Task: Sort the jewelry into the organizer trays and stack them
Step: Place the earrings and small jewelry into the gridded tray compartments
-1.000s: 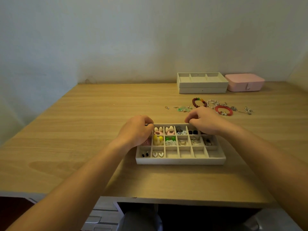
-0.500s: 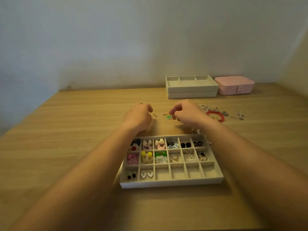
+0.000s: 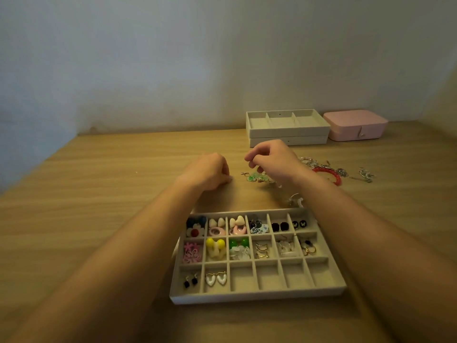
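Here, on the tabletop (image 3: 99,194), I see the partly filled tray (image 3: 257,297) lying nearest the camera. Beyond it the left hand (image 3: 210,173) rests with fingers curled, apparently pinching a small silver piece (image 3: 230,178). The right hand (image 3: 274,162) hovers, fingers curled, above a green piece (image 3: 254,176); I cannot tell whether it grips anything. A red bracelet (image 3: 329,172) lies just beside it.

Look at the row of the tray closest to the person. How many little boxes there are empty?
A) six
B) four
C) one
B: in the nearest row of the organizer tray, only the black earrings and the white heart earrings sit in compartments. The four compartments to their right are bare.
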The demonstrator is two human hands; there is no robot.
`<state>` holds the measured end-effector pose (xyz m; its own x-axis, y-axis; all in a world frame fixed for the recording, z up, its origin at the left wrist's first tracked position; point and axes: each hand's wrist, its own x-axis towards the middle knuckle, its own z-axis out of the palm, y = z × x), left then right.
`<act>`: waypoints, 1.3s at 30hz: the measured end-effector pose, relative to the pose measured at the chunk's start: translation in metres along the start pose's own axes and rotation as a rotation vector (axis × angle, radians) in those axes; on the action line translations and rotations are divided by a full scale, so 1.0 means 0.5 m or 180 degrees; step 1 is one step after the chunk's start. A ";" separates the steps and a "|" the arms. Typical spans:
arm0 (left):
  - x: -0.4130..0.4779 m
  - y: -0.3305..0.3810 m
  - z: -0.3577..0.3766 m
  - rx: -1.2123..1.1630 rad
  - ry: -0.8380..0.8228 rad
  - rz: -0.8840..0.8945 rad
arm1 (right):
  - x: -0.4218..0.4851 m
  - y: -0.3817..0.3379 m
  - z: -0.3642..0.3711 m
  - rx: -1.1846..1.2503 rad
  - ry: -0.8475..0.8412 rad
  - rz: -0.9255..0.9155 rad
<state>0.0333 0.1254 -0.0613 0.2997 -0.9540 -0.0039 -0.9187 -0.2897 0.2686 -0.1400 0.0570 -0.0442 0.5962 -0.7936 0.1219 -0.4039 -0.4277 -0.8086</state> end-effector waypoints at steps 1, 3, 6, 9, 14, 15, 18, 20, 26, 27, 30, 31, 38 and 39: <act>0.000 0.000 -0.001 -0.0108 -0.0133 -0.0075 | -0.002 -0.001 -0.001 0.0018 -0.0016 0.0018; -0.006 0.001 -0.003 -0.0313 -0.0328 -0.0126 | -0.010 -0.004 -0.002 0.0060 -0.0046 0.0036; -0.027 0.006 -0.010 -0.0581 -0.0308 -0.0049 | -0.024 -0.008 0.000 0.0015 -0.0096 0.0006; -0.062 0.013 -0.025 -0.1027 -0.0122 0.0141 | -0.043 -0.016 -0.004 -0.0087 -0.0244 -0.0092; -0.135 0.033 -0.062 -0.2164 -0.0070 0.0309 | -0.085 -0.047 -0.014 0.0351 -0.0646 -0.0015; -0.152 0.038 -0.068 -0.2301 -0.0067 0.0318 | -0.096 -0.054 -0.016 0.0526 -0.0735 0.0000; -0.199 0.051 -0.082 -0.2585 0.0032 0.0315 | -0.127 -0.072 -0.022 0.0835 -0.0868 -0.0100; -0.228 0.058 -0.089 -0.2803 0.0105 0.0264 | -0.147 -0.082 -0.030 0.0952 -0.0855 -0.0136; -0.300 0.073 -0.106 -0.3456 0.0064 0.0181 | -0.201 -0.104 -0.047 0.1324 -0.0796 -0.0059; -0.309 0.075 -0.109 -0.3540 0.0064 0.0171 | -0.208 -0.107 -0.049 0.1413 -0.0792 -0.0036; -0.331 0.079 -0.114 -0.3687 0.0102 0.0151 | -0.227 -0.116 -0.055 0.1669 -0.0845 0.0025; -0.335 0.080 -0.115 -0.3687 0.0114 0.0152 | -0.231 -0.118 -0.057 0.1739 -0.0879 0.0061; -0.353 0.083 -0.120 -0.3546 0.0179 0.0306 | -0.241 -0.126 -0.063 0.2277 -0.1177 0.0376; -0.354 0.083 -0.119 -0.3519 0.0194 0.0323 | -0.242 -0.126 -0.063 0.2294 -0.1199 0.0390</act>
<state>-0.0427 0.2870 0.0077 0.2762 -0.9553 0.1059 -0.2132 0.0465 0.9759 -0.2083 0.1662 0.0100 0.8215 -0.5632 -0.0889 -0.0131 0.1372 -0.9905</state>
